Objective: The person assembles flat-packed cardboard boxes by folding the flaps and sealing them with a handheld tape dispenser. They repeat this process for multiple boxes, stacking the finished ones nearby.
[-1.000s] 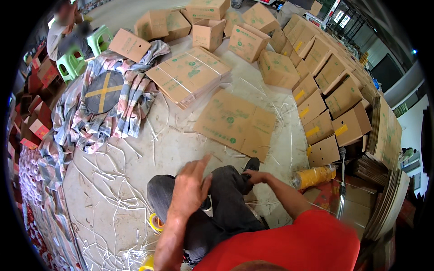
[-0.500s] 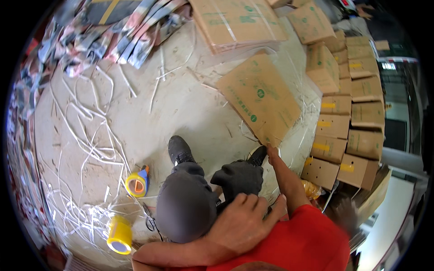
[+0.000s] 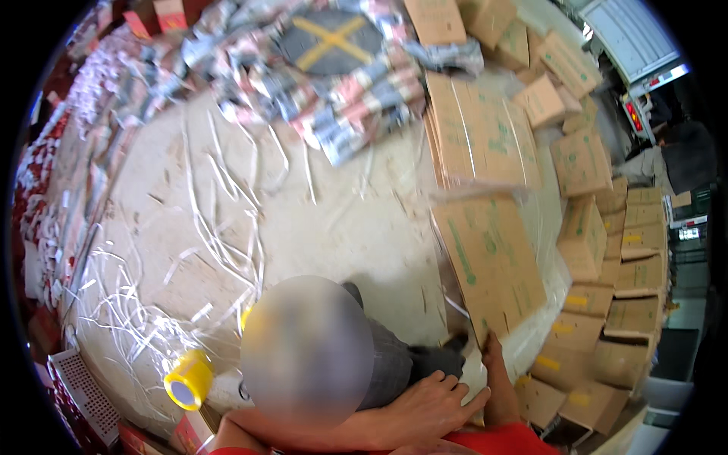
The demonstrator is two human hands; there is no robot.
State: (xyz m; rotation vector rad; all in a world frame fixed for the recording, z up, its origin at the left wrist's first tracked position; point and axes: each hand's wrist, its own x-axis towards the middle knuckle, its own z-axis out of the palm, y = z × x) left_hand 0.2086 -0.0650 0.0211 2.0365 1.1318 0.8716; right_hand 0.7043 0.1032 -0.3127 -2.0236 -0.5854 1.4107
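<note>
My right hand (image 3: pixel 493 350) reaches forward and grips the near corner of a flattened cardboard carton (image 3: pixel 497 262) with green print. The carton lies at a slant on the floor, its left edge seemingly a little raised. My left forearm crosses in front of me, and my left hand (image 3: pixel 434 403) lies over my dark-trousered leg (image 3: pixel 390 364), fingers apart and nothing in them. Beyond the carton is a stack of flattened cartons (image 3: pixel 485 136) tied with white straps. A blurred round patch hides part of my leg and the floor beside it.
Stacked boxes (image 3: pixel 580 243) line the right side. A yellow tape roll (image 3: pixel 189 383) and tangled white straps (image 3: pixel 125 296) lie at left, near a white plastic basket (image 3: pixel 87 394). Checked cloth (image 3: pixel 356 102) is heaped at the back. A person (image 3: pixel 686 155) is at far right.
The view has turned left, so the carton and boxes appear farther right and more cloth shows. My right hand keeps its hold on the carton's corner. My left hand stays over my leg.
</note>
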